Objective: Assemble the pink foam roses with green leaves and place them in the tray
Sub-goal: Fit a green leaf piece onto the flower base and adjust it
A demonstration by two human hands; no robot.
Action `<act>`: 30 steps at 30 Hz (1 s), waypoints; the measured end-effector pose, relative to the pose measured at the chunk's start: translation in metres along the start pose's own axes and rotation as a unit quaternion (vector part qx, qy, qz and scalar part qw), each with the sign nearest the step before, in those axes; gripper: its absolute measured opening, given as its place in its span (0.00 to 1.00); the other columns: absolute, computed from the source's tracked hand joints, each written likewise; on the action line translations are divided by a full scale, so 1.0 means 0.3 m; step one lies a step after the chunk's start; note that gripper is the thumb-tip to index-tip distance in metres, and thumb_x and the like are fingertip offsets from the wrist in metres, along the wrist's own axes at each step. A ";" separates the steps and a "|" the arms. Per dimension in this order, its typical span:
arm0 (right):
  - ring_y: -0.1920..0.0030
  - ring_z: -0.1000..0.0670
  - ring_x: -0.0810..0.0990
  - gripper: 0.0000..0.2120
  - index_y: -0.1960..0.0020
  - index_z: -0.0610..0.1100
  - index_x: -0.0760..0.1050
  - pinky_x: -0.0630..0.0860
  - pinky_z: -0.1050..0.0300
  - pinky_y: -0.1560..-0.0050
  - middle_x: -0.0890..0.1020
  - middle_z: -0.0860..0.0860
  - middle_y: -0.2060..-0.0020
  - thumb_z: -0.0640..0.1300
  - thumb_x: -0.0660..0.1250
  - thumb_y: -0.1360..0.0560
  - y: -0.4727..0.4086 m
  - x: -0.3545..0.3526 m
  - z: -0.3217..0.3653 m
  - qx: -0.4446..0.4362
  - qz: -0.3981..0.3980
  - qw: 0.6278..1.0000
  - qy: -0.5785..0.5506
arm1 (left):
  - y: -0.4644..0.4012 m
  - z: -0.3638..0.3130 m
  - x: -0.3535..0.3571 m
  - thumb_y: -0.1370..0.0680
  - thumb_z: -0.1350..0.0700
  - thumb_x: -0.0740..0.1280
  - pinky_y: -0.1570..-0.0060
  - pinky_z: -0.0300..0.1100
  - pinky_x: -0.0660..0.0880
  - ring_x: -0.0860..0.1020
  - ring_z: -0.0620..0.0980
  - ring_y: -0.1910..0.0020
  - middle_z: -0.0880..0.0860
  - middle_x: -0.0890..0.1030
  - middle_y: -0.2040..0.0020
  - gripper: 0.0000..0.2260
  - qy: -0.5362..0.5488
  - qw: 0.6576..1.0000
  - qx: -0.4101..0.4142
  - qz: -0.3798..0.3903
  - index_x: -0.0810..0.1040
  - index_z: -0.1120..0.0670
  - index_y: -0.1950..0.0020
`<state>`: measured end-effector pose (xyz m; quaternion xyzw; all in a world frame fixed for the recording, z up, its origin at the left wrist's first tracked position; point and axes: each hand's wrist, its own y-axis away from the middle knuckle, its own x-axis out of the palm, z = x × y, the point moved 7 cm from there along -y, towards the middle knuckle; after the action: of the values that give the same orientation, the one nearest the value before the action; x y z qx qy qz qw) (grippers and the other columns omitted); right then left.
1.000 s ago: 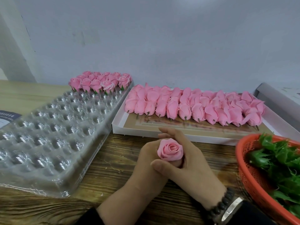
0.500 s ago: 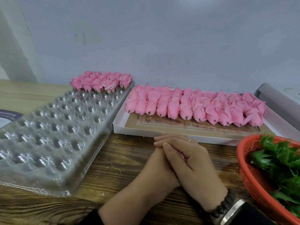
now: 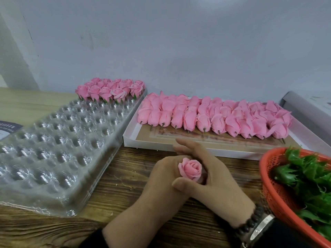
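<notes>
- Bare table (image 3: pixel 129 178) is lying open between clear tray (image 3: pixel 53 149) and hands (image 3: pixel 188 183).
- White box (image 3: pixel 206 149) is blocking the far side.
- Orange basket (image 3: pixel 272 185) is crowding the right.

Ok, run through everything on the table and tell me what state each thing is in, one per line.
Held rose: upright, bloom up, gripped between both hands.
Left hand: curled round the rose from the left.
Right hand: thumb against the rose, fingers extended.
Clear tray: mostly empty cells, finished roses only at its far end.
White box: open, rose heads lying in rows.
Orange basket: holding green leaves.
</notes>
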<state>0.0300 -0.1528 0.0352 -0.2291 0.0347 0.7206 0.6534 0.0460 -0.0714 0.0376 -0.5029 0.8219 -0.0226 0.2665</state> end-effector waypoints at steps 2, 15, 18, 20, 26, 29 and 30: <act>0.40 0.65 0.74 0.40 0.38 0.62 0.69 0.71 0.63 0.40 0.76 0.67 0.42 0.72 0.71 0.48 0.002 -0.002 0.006 -0.016 -0.007 1.000 -0.005 | -0.001 0.010 -0.004 0.26 0.55 0.68 0.57 0.57 0.77 0.80 0.56 0.58 0.55 0.82 0.60 0.07 -0.015 1.000 -0.015 -0.012 0.80 0.58 0.58; 0.44 0.59 0.77 0.17 0.49 0.53 0.80 0.72 0.57 0.40 0.82 0.62 0.50 0.55 0.54 0.27 0.004 0.002 0.054 -0.083 -0.118 0.987 0.063 | -0.010 -0.031 0.034 0.25 0.65 0.64 0.62 0.21 0.68 0.73 0.23 0.60 0.38 0.74 0.68 0.12 -0.063 0.997 -0.010 -0.047 0.77 0.48 0.60; 0.40 0.61 0.75 0.13 0.49 0.54 0.80 0.69 0.56 0.36 0.82 0.61 0.48 0.50 0.58 0.26 -0.011 0.012 0.046 -0.064 -0.041 0.995 0.068 | -0.005 -0.016 0.054 0.30 0.64 0.65 0.63 0.21 0.68 0.70 0.21 0.66 0.37 0.70 0.68 0.08 -0.073 0.997 -0.001 0.022 0.77 0.56 0.53; 0.41 0.60 0.75 0.14 0.48 0.55 0.80 0.70 0.60 0.38 0.82 0.59 0.49 0.47 0.58 0.26 -0.011 0.025 0.047 -0.056 -0.003 0.995 0.082 | -0.006 -0.011 0.054 0.31 0.64 0.65 0.59 0.22 0.70 0.70 0.29 0.63 0.38 0.70 0.65 0.08 -0.051 0.998 -0.018 0.041 0.74 0.53 0.55; 0.44 0.62 0.77 0.30 0.39 0.65 0.69 0.72 0.67 0.45 0.80 0.65 0.47 0.63 0.71 0.40 -0.002 0.019 0.040 -0.040 0.006 0.999 0.004 | 0.014 -0.009 0.030 0.28 0.63 0.67 0.61 0.30 0.74 0.79 0.38 0.61 0.47 0.81 0.62 0.07 0.054 0.998 -0.008 0.044 0.80 0.51 0.58; 0.45 0.61 0.78 0.44 0.37 0.62 0.68 0.73 0.70 0.47 0.80 0.61 0.46 0.73 0.71 0.50 -0.006 0.004 0.015 -0.024 -0.022 0.997 -0.065 | 0.001 -0.024 0.004 0.26 0.66 0.68 0.63 0.37 0.77 0.81 0.49 0.63 0.57 0.82 0.61 0.02 0.101 0.995 0.002 -0.010 0.80 0.62 0.58; 0.45 0.60 0.79 0.45 0.37 0.60 0.68 0.73 0.68 0.47 0.80 0.60 0.46 0.75 0.69 0.51 -0.006 0.003 0.011 -0.026 -0.031 0.997 -0.067 | -0.002 -0.030 -0.006 0.27 0.67 0.68 0.67 0.35 0.75 0.79 0.46 0.67 0.57 0.81 0.65 0.03 0.130 0.991 0.004 -0.031 0.80 0.61 0.59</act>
<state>0.0308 -0.1505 0.0383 -0.1980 -0.0353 0.7146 0.6700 0.0431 -0.0722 0.0462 -0.5204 0.8333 -0.0991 0.1584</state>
